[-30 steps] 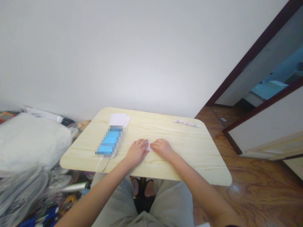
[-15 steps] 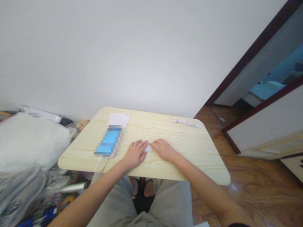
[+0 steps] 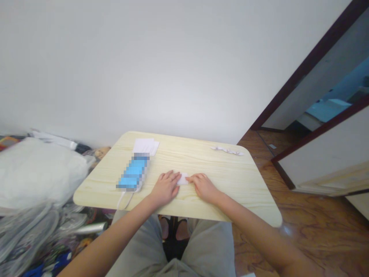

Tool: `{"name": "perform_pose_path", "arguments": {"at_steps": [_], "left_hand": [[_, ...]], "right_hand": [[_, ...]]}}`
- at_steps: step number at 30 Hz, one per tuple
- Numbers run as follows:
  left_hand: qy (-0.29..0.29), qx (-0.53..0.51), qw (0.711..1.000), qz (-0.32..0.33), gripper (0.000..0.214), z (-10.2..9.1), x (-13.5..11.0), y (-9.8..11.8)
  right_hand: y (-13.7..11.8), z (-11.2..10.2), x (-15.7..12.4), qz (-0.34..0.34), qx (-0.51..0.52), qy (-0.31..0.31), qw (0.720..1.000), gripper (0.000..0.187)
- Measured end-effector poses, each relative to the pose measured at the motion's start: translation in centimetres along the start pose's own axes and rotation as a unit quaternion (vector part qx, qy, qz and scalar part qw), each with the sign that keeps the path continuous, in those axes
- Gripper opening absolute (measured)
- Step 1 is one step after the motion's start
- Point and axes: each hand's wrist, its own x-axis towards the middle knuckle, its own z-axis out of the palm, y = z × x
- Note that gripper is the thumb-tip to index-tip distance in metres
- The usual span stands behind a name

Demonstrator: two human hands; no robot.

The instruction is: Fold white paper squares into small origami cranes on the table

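Soft, even indoor light fills the scene, bright and slightly washed out on the white wall, and the left hand and right hand cast only faint shadows on the pale wood tabletop. A small patch of glare shines on the glossy wooden floor just beside the table's near right corner. Wide-angle distortion slants the dark door frame at far right, the plastic bags at near left look soft and smeared, and a blue object on the table is pixelated into coarse blocks.

Matt white paper lies on a smooth wood-grain tabletop, above a glossy wooden floor.
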Motion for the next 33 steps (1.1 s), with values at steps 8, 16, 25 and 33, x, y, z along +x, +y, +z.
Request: {"name": "perform_pose_path", "arguments": {"at_steps": [8,16,25,33], "left_hand": [[-0.018,0.004,1.000,0.003,0.042,-0.9,-0.5,1.3],[-0.044,-0.012,0.998,0.041,0.031,-1.3,1.2,-0.5],[-0.054,-0.051,0.997,0.033,0.028,-1.0,2.5,-1.1],[-0.043,-0.124,0.987,0.089,0.023,-1.4,3.4,-1.5]], "right_hand": [[-0.7,0.8,1.4,0.044,-0.036,0.020,0.998,0.040],[-0.5,-0.7,1.4,0.009,0.008,0.037,0.999,0.027],[-0.4,0.1,1.5,0.028,-0.013,0.048,0.998,0.012],[-0.3,0.2,2.2,0.077,-0.005,0.053,0.996,0.014]]}}
